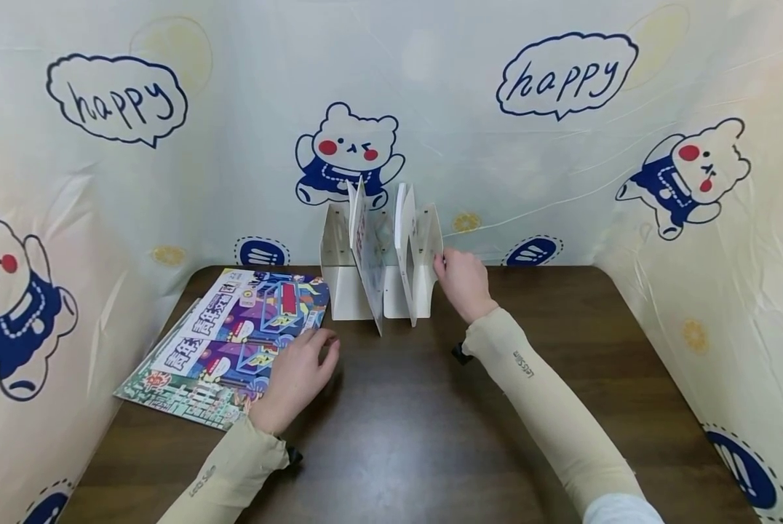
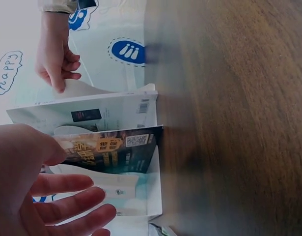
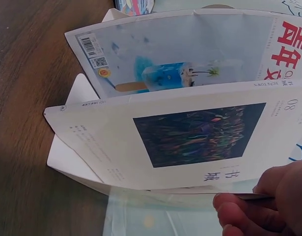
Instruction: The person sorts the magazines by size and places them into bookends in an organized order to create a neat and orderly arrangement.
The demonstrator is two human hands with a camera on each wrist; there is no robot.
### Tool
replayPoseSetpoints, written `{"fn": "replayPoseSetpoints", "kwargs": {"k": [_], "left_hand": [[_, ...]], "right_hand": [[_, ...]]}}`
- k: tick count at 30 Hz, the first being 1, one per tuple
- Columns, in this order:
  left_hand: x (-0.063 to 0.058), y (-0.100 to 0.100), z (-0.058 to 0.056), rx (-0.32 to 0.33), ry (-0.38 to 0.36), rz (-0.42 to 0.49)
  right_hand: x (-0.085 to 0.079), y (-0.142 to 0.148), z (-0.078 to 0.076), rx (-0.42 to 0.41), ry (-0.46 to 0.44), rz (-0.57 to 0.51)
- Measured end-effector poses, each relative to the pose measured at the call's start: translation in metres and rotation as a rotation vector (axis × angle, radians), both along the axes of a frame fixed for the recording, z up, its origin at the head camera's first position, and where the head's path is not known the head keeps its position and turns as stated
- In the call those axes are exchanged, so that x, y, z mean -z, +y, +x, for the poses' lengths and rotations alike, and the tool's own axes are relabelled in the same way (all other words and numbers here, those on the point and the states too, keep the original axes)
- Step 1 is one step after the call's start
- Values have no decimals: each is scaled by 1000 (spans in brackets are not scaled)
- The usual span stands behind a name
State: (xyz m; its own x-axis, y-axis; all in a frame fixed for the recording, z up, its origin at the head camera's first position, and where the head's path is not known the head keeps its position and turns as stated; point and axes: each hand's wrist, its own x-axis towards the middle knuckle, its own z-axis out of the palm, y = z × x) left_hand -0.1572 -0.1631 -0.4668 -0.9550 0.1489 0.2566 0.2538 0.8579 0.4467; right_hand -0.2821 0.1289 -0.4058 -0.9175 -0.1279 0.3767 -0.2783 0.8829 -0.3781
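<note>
A white file rack (image 1: 352, 295) stands at the back of the table with two thin publications upright in it. In the right wrist view these are a white magazine (image 3: 101, 132) with a dark picture and a magazine with a blue popsicle cover (image 3: 126, 54). My right hand (image 1: 465, 284) pinches the upper edge of the rack's right side panel between thumb and fingers. Nothing is held in my left hand (image 1: 303, 367), whose fingers are relaxed near the right edge of a pile of colourful magazines (image 1: 260, 327) lying on the table.
The dark wooden table (image 1: 391, 437) extends toward me and to the right of the rack. A pale curtain (image 1: 457, 160) printed with bears and "happy" bubbles hangs behind and along both sides, close behind the rack.
</note>
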Motion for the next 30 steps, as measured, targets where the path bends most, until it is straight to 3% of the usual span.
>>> {"fn": "replayPoseSetpoints", "kwargs": {"k": [8,17,24,30], "left_hand": [[-3,-4,2,-16,-20,-19],[-4,-20,1,-42,32,-25],[-7,-38,-5,-71,-13,-42],[-9,-66,-13,-105,-36,-53]], "right_hand": [[-1,1,1,24,-8,21],[0,0,2,27,-2,31],[1,0,1,28,1,38],[2,-1,0,30,4,41]]}}
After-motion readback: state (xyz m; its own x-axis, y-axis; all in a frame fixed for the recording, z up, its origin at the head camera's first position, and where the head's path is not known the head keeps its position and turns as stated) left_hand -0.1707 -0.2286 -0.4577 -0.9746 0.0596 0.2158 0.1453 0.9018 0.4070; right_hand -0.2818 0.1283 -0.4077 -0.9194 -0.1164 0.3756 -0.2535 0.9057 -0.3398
